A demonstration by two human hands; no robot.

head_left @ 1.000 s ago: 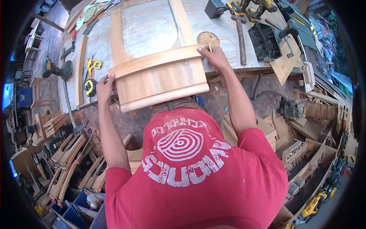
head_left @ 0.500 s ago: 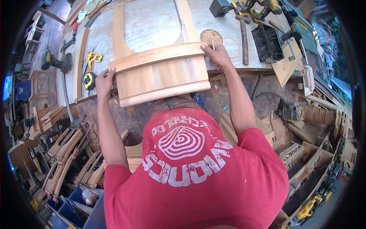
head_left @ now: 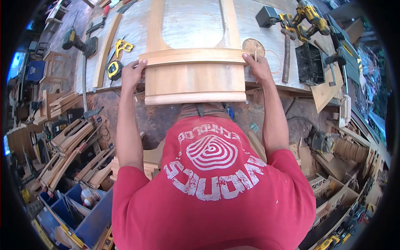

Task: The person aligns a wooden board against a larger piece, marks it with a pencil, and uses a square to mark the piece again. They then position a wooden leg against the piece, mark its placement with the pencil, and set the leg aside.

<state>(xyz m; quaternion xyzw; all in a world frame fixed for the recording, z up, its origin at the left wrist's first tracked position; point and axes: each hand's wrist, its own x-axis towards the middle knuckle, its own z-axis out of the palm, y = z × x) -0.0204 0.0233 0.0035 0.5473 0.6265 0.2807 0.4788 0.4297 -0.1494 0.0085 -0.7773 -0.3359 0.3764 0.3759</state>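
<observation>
A wooden panel (head_left: 193,79) with a slightly curved rail (head_left: 191,57) along its far edge and a rounded moulding along its near edge sits at the bench's front edge, close to my waist. My left hand (head_left: 132,76) grips the rail's left end, thumb on top. At the other end my right hand (head_left: 259,68) holds the rail, its thumb on the upper face; the fingers below are partly hidden. Just beyond the rail, a wooden frame (head_left: 155,26) with rounded inner corners lies on the workbench (head_left: 137,35).
Left on the bench are a tape measure (head_left: 113,70), a yellow-handled square (head_left: 123,46) and a long wooden strip (head_left: 107,50). Right are a round wooden disc (head_left: 253,47), a hammer (head_left: 286,56), a black open box (head_left: 310,64) and cordless drills (head_left: 310,18). Timber pieces (head_left: 68,143) crowd the floor.
The view has swung so the bench things sit further right. The panel, tilted up to the right before, now lies nearly level across the view. Both hands keep hold of the rail's ends.
</observation>
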